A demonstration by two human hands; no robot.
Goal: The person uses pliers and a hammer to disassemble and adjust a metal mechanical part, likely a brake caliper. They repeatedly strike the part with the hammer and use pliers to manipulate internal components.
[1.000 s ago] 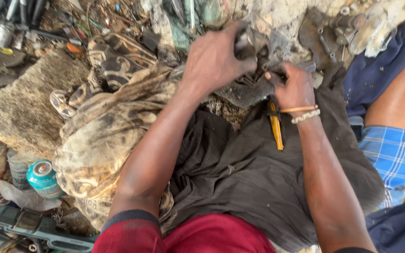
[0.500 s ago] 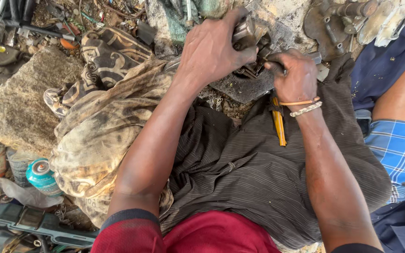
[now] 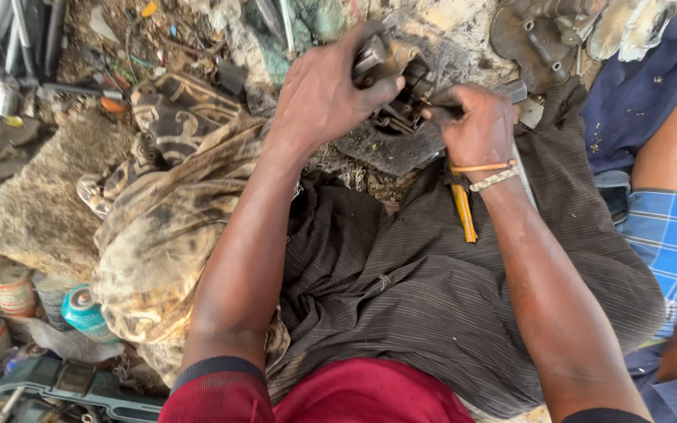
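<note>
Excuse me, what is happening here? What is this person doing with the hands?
A person sits on the ground and works on a dirty metal part above the lap. The left hand closes its grip over the top of the part, and the right hand holds it from the side. A yellow-handled tool lies on the dark striped cloth under the right wrist. Small tins stand at the left, and another person in blue checked cloth sits at the right.

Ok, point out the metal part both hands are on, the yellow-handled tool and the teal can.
metal part (image 3: 392, 59), head view, top of the block beside the left hand's fingers.
yellow-handled tool (image 3: 464, 213), head view, middle of the handle.
teal can (image 3: 84, 307), head view, its top.
</note>
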